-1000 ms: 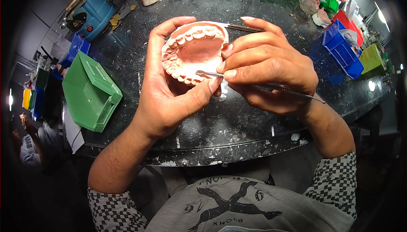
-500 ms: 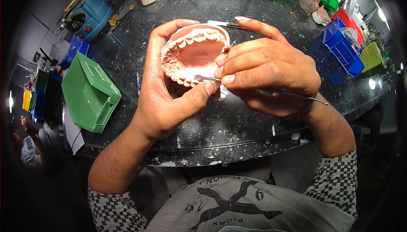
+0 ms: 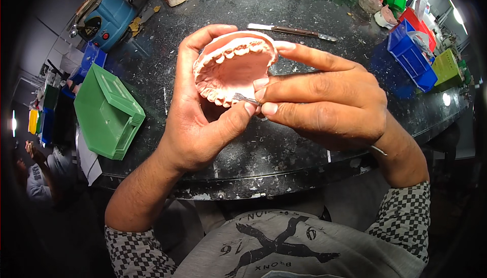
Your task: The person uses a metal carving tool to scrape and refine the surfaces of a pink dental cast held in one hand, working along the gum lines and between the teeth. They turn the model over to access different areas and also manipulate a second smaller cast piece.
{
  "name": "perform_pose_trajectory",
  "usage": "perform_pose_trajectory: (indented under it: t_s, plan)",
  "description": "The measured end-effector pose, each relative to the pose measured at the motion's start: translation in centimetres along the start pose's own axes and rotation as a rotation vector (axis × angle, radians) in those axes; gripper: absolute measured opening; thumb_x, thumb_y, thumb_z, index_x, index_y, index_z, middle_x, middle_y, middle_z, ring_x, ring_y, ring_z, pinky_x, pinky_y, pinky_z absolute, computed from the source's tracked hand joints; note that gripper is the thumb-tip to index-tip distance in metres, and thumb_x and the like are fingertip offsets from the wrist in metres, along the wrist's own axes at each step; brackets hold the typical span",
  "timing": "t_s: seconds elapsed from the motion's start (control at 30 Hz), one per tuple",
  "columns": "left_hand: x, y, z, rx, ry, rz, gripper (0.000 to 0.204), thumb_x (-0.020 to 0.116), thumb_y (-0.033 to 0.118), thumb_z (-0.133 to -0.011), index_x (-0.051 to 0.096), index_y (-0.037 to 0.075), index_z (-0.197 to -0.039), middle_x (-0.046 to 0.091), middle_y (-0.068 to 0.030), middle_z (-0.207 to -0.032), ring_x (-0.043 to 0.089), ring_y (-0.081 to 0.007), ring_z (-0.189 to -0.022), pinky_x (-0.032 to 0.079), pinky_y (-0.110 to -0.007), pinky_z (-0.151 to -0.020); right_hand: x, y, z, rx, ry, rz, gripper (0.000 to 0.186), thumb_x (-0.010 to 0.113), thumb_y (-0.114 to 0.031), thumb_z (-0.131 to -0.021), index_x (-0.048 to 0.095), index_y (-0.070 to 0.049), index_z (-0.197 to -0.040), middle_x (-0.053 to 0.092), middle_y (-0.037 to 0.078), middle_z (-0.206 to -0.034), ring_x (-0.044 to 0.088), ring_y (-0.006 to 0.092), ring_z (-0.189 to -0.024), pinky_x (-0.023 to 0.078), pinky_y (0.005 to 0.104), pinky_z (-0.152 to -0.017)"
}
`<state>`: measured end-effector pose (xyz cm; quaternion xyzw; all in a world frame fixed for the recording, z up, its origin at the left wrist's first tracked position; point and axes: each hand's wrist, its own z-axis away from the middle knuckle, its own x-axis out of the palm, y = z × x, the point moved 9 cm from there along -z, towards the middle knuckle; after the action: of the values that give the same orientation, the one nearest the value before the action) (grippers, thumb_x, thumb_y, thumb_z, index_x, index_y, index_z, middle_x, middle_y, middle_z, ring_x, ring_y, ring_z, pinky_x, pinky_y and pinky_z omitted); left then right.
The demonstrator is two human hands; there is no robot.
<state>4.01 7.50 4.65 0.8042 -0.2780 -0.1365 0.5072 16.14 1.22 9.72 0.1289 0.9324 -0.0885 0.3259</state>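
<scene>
A pink plaster dental cast [image 3: 238, 70] with a horseshoe of teeth is held up above the black table. My left hand [image 3: 195, 125] is closed around its left side, thumb along the near rim. Between the thumb and fingers of my right hand [image 3: 324, 97] is a thin metal carving tool [image 3: 246, 98]. Its flat tip lies against the near teeth, beside my left thumb. The tool's thin far end sticks out near my right wrist; its middle is hidden by the hand. My right index finger stretches to the cast's right rim.
Beyond the cast a wooden-handled knife [image 3: 291, 30] lies on the black table [image 3: 274, 158]. A green bin [image 3: 109, 113] stands at the left, near a blue machine [image 3: 109, 21]. Blue bins [image 3: 412, 57] and plaster pieces [image 3: 385, 16] crowd the right. Far left, another person [image 3: 40, 171] is visible.
My right hand has turned and dropped slightly, uncovering the knife behind it. The tool's far end has swung down toward my wrist. The cast has tilted a little.
</scene>
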Motion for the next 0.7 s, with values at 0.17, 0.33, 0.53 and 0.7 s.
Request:
perform_pose_trajectory:
  t_s: [0.17,0.33,0.53,0.7]
  plan:
    - [-0.1,0.0,0.0,0.021,-0.001,-0.001,0.076,0.066,0.002,-0.082,0.02,-0.001,-0.142,0.048,-0.0166,-0.133,0.051,-0.0209,-0.123,0.043,-0.035,-0.104,0.5,-0.1,0.1,-0.027,-0.053,0.028,0.013,0.075,-0.003,-0.081,0.072,-0.005,-0.093,0.074,0.011,-0.096,0.073,0.0212,-0.095,0.051,0.0465,-0.101]
    - [-0.1,0.0,0.3,-0.067,0.084,0.021,0.081,0.072,0.011,-0.079,0.025,0.0,-0.144,0.049,-0.0139,-0.132,0.052,-0.02,-0.12,0.044,-0.034,-0.102,-0.3,0.4,-0.1,0.017,-0.006,-0.07,0.014,0.074,-0.001,-0.082,0.071,-0.004,-0.095,0.074,0.013,-0.097,0.073,0.0231,-0.096,0.049,0.0482,-0.102]
    - [-0.2,0.0,0.3,-0.029,0.065,-0.01,0.083,0.073,0.008,-0.077,0.025,0.0,-0.144,0.049,-0.0122,-0.131,0.052,-0.019,-0.12,0.043,-0.033,-0.102,-0.3,0.7,-0.3,0.045,0.013,-0.145,0.014,0.073,0.001,-0.083,0.069,-0.005,-0.095,0.074,0.013,-0.097,0.073,0.0225,-0.096,0.048,0.0486,-0.103]
    - [-0.3,-0.1,0.3,-0.034,0.053,-0.037,0.083,0.073,0.007,-0.076,0.025,0.0,-0.144,0.05,-0.012,-0.131,0.052,-0.0191,-0.12,0.043,-0.033,-0.103,-0.2,0.9,-0.3,0.049,0.008,-0.156,0.015,0.074,-0.001,-0.082,0.07,-0.005,-0.096,0.074,0.013,-0.097,0.073,0.0219,-0.096,0.048,0.0474,-0.104]
